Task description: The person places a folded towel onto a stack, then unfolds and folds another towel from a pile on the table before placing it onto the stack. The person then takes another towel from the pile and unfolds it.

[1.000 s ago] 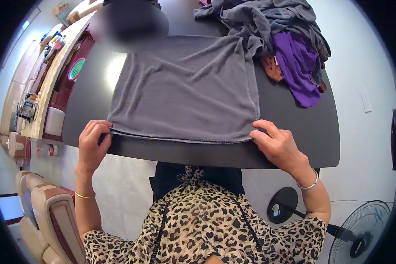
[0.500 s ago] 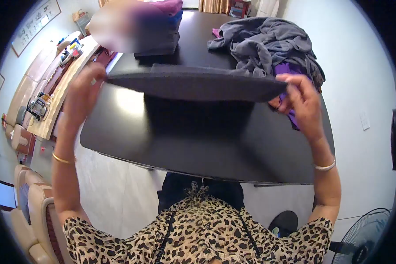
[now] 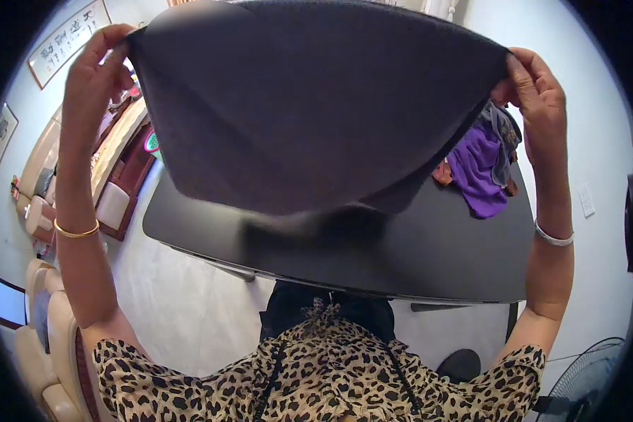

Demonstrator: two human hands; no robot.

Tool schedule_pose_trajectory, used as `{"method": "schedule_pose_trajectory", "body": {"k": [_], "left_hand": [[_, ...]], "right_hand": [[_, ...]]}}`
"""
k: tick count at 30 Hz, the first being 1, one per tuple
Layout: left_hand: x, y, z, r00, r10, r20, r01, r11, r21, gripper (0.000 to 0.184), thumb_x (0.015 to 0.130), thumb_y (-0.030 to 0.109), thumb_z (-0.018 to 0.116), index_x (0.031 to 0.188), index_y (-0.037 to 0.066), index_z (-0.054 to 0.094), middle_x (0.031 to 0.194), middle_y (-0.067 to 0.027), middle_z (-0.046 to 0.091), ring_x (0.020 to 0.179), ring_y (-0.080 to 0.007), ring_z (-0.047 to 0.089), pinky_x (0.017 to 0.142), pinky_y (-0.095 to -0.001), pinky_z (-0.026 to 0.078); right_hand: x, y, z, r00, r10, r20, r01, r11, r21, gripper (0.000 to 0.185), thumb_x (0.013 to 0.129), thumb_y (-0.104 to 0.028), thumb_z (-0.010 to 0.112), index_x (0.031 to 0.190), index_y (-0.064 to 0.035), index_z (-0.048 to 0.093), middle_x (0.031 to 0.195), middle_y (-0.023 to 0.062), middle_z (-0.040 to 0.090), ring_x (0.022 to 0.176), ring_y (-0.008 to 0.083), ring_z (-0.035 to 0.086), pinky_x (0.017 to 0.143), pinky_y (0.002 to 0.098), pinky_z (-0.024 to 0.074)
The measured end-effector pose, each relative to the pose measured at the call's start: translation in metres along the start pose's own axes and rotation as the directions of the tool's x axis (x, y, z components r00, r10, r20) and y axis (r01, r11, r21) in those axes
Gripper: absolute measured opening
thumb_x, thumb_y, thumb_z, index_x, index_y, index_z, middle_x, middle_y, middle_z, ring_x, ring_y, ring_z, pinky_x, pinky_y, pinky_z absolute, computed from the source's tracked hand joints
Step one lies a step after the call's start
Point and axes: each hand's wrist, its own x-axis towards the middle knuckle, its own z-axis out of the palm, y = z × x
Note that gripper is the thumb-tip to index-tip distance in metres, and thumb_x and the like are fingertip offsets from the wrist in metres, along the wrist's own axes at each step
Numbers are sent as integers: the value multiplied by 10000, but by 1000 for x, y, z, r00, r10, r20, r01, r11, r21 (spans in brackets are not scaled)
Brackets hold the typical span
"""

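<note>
A dark grey cloth point(image 3: 316, 105), which looks like a towel, hangs spread out in the air between my hands. My left hand point(image 3: 105, 70) pinches its upper left corner, and my right hand point(image 3: 538, 88) grips the upper right corner. The lower edge sags in a curve over the dark table point(image 3: 443, 246). Behind the raised cloth, the back of the table is hidden. Beside its right edge, a purple cloth point(image 3: 478, 172) shows on the table, with part of a grey cloth above it.
A wooden bench point(image 3: 130, 186) with items on it stands along the left. Beige padded chairs point(image 3: 63, 323) are at the lower left. A fan point(image 3: 587, 380) stands at the lower right, near the white wall point(image 3: 577, 119).
Both hands have risen and moved further apart. The grey cloth, held low and nearly edge-on before, now hangs open and covers the folded stack and most of the grey pile.
</note>
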Motion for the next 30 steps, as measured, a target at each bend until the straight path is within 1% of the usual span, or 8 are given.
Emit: {"method": "schedule_pose_trajectory", "body": {"k": [5, 8, 13, 17, 19, 23, 25, 30], "left_hand": [[12, -27, 17, 988, -81, 129, 115, 951, -287, 222, 969, 146, 485, 1157, 43, 541, 833, -54, 636, 680, -88, 624, 590, -196, 494], [38, -42, 23, 993, -88, 78, 111, 911, -397, 243, 970, 127, 488, 1180, 6, 514, 1020, -103, 638, 954, -178, 649, 914, -311, 509], [23, -18, 18, 996, -35, -81, 1, 921, -388, 288, 958, 125, 516, 1213, -10, 505, 1059, -127, 634, 1007, -199, 637, 918, -327, 508], [-46, -16, 2, 995, -35, -89, 26, 995, -101, 241, 916, 55, 544, 1142, -24, 572, 1035, -109, 654, 914, -167, 655, 875, -287, 500], [-97, -27, -7, 998, -34, 45, 36, 999, -35, 235, 848, -22, 578, 1081, 6, 600, 979, -65, 649, 864, -135, 637, 820, -264, 508], [-180, -27, -3, 879, -90, 468, 74, 996, 53, 216, 702, -128, 613, 884, -11, 611, 852, -47, 608, 768, -106, 593, 684, -224, 499], [-201, -29, -2, 804, -228, 549, 256, 966, 26, 190, 698, -134, 614, 849, -19, 611, 840, -64, 611, 774, -103, 595, 678, -228, 501], [-206, -42, -5, 787, -285, 547, 432, 888, -157, 146, 727, -118, 612, 836, -22, 613, 792, -51, 605, 767, -102, 585, 679, -220, 475]], "right_hand": [[10, 18, 22, 995, 81, 59, -78, 995, -65, 223, 965, -178, 533, 1065, 17, 577, 817, 82, 668, 696, 126, 666, 657, 237, 541], [40, 46, 22, 997, 42, 71, -33, 993, -116, 263, 977, -207, 513, 1090, 21, 578, 963, 96, 666, 865, 159, 679, 794, 265, 537], [39, 24, 20, 998, -52, -21, 53, 998, 25, 253, 972, -177, 525, 1099, 36, 568, 976, 118, 667, 931, 199, 677, 867, 298, 521], [-30, 5, 19, 999, -20, -25, 19, 1000, -24, 165, 927, -103, 572, 1027, 28, 573, 969, 96, 619, 873, 149, 635, 837, 277, 523], [-76, -3, 23, 992, 54, 115, -64, 994, 89, 167, 850, -2, 619, 1013, 1, 584, 951, 59, 604, 892, 131, 608, 811, 270, 521], [-155, -2, 26, 874, 60, 483, 0, 992, -125, 264, 725, 101, 631, 958, -24, 625, 899, 89, 620, 790, 172, 626, 671, 283, 506], [-182, 4, 32, 815, 185, 549, -204, 979, -27, 253, 711, 92, 640, 943, -9, 637, 857, 110, 624, 737, 197, 619, 644, 288, 499], [-169, -13, 28, 736, 299, 607, -340, 939, -50, 148, 730, 55, 648, 867, 0, 645, 776, 79, 629, 715, 178, 594, 630, 266, 465]]}}
